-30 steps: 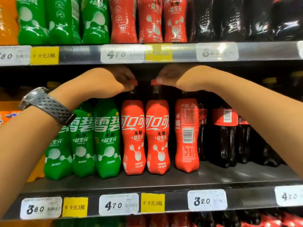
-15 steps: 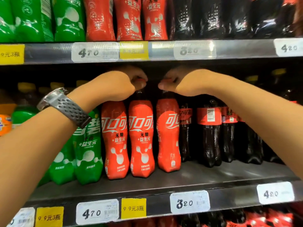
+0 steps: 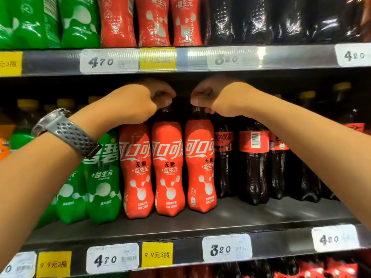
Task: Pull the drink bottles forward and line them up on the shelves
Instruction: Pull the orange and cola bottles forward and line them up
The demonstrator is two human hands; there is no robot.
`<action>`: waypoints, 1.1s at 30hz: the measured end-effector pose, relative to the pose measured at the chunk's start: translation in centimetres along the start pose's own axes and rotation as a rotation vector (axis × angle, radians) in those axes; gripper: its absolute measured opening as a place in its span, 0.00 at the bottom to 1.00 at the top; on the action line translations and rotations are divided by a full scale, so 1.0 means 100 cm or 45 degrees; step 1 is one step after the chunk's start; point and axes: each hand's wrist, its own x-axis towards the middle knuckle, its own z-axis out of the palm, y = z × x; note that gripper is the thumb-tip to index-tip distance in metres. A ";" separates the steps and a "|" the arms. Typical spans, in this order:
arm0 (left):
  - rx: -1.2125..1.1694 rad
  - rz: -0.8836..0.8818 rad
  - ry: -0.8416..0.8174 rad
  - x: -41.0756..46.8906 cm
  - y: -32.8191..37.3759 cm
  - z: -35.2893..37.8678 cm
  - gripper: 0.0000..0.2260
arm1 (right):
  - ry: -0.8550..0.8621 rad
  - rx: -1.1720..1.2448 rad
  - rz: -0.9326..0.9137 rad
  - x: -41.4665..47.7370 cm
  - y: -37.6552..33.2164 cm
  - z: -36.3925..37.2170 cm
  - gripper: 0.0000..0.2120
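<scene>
Three red-wrapped cola bottles stand side by side on the middle shelf (image 3: 200, 223): a left one (image 3: 136, 173), a middle one (image 3: 168, 171) and a right one (image 3: 200, 167). My left hand (image 3: 140, 103), with a watch on its wrist, is closed over the cap of the middle red bottle. My right hand (image 3: 212, 97) is closed over the cap of the right red bottle. Both caps are hidden by my fingers. The right bottle's label faces forward.
Green bottles (image 3: 102, 177) stand left of the red ones, dark cola bottles (image 3: 254, 163) right and further back. The upper shelf edge (image 3: 180, 59) sits just above my hands. Price tags line the lower shelf rail (image 3: 226, 247). More bottles fill the shelves above and below.
My view has shifted right along the shelf. The right red bottle has turned from barcode side out to logo forward. My left hand moved from the left bottles' caps to the middle one.
</scene>
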 end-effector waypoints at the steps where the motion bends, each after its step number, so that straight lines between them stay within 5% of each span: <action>1: -0.003 -0.002 -0.004 0.000 0.001 0.000 0.11 | 0.004 0.010 -0.008 -0.002 -0.001 -0.001 0.12; 11: -0.051 -0.099 0.043 0.006 0.031 -0.003 0.13 | 0.009 -0.159 0.000 -0.013 -0.001 -0.016 0.20; 16: 0.133 -0.055 -0.009 0.032 0.077 0.024 0.18 | -0.053 -0.562 0.167 -0.030 0.041 -0.038 0.18; 26: 0.527 -0.113 -0.411 0.090 0.122 0.061 0.18 | -0.123 -0.431 0.123 -0.043 0.081 -0.056 0.13; 33: 0.530 -0.158 -0.332 0.087 0.135 0.056 0.13 | -0.164 -0.376 0.074 -0.041 0.083 -0.059 0.09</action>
